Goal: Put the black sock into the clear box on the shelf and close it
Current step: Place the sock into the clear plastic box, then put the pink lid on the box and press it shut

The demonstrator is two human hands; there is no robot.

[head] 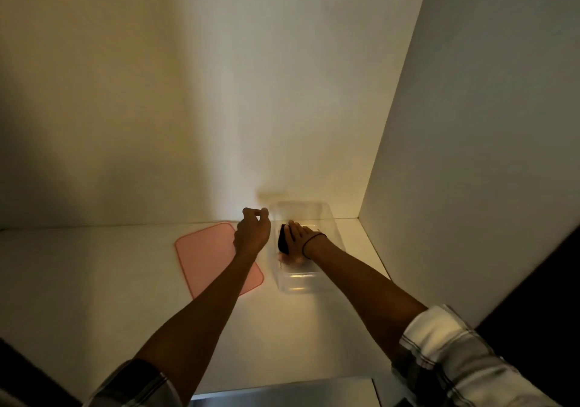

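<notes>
The clear box (301,282) stands open on the white shelf, close to the right wall. My right hand (298,238) reaches down inside it and grips the black sock (283,240), which shows as a dark bundle under my fingers. My left hand (253,229) hovers just left of the box's far corner, its fingers curled with thumb and forefinger pinched and nothing seen in them. The pink lid (216,259) lies flat on the shelf to the left of the box, partly covered by my left forearm.
The white shelf (94,281) runs wide to the left of the lid. A back wall (219,108) and a right side panel (470,124) close in the corner behind the box. A grey ledge (282,394) shows below the shelf's front edge.
</notes>
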